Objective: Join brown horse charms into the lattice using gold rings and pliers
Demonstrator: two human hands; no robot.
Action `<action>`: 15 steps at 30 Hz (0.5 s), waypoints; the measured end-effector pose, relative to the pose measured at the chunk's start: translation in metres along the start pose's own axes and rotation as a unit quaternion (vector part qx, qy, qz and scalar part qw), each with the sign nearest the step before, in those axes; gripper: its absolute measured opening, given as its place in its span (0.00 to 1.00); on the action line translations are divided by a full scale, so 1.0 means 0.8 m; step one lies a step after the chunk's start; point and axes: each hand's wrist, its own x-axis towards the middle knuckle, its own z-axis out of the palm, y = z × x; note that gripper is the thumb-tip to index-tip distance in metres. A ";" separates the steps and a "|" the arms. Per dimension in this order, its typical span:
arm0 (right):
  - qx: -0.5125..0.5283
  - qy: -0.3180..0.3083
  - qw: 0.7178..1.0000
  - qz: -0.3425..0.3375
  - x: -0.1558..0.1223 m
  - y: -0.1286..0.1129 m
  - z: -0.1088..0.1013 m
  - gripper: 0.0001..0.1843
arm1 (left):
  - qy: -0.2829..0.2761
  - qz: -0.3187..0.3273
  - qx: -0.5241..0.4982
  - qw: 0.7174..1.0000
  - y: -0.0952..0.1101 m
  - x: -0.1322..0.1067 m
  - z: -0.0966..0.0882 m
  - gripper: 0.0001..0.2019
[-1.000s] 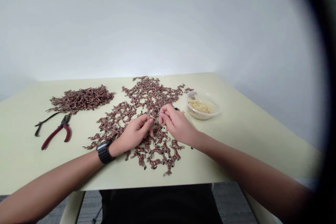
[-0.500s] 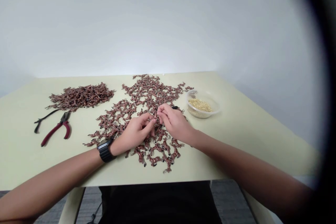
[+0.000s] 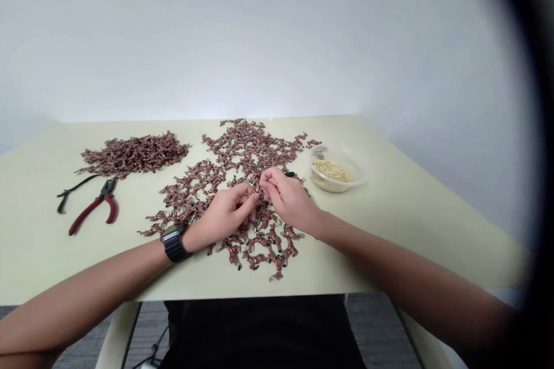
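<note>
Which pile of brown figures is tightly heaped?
The pile at far left, beside the red-handled pliers; the spread-out pile lies loosely under the left hand and right hand.

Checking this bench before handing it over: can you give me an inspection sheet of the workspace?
Surface: pale green tabletop, no damage visible.
Job's things: copper-brown horse figurines, heaped at left and spread at centre; clear plastic tub of gold beads at right.
Clutter: red-handled pliers and a black-handled tool at left.
Grippers: none; left hand and right hand meet over the spread, their hold too small to tell.
Cables: thin dark cable below the table.
Surroundings: white wall, grey floor.
</note>
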 end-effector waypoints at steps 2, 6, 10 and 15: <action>-0.006 -0.001 1.000 0.000 0.000 0.000 0.000 0.08 | 0.000 0.000 0.004 1.000 0.001 0.000 0.000 0.14; -0.016 -0.003 1.000 -0.003 0.000 0.001 0.002 0.08 | -0.001 -0.002 0.010 1.000 0.002 0.000 0.000 0.15; -0.061 -0.003 0.998 -0.009 0.000 0.003 0.004 0.09 | -0.003 -0.003 0.016 1.000 0.002 0.000 -0.001 0.15; -0.084 0.001 0.996 -0.029 -0.001 -0.002 0.003 0.07 | 0.002 0.020 0.059 0.998 0.004 -0.002 -0.002 0.15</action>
